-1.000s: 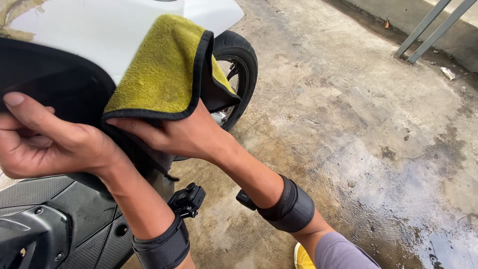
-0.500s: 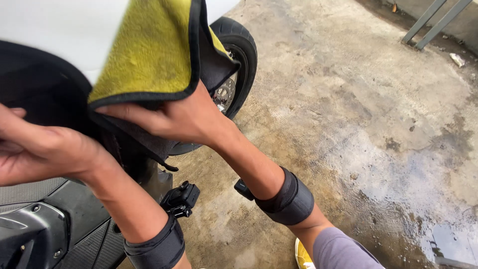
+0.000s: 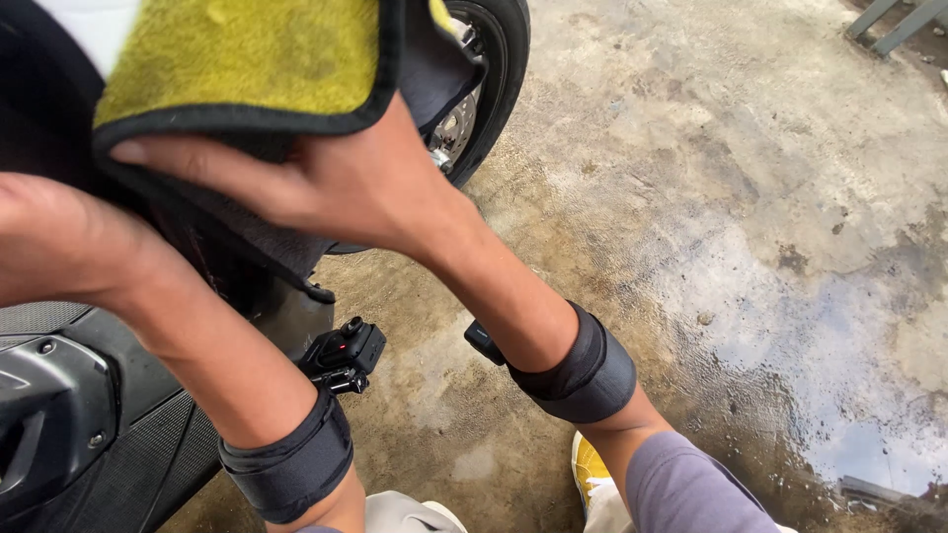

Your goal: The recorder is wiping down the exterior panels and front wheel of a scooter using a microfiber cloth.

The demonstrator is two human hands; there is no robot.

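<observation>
The right hand's fingers (image 3: 212, 168) lie spread and flat on a yellow cloth (image 3: 247, 59) with a dark border, pressing it against the scooter's black body (image 3: 59, 99); the right hand (image 3: 346, 183) grips nothing else. The left hand (image 3: 59, 242) is mostly out of view at the left edge, so I cannot tell how its fingers sit. Since a second ago the cloth has climbed toward the top of the view and the hand with it, a wiping stroke upward along the panel. Beyond the wrists sit black straps (image 3: 583, 370) and a small camera (image 3: 341, 350). The front wheel (image 3: 489, 89) stands on wet concrete (image 3: 750, 247). No packages, labels or signs show.
</observation>
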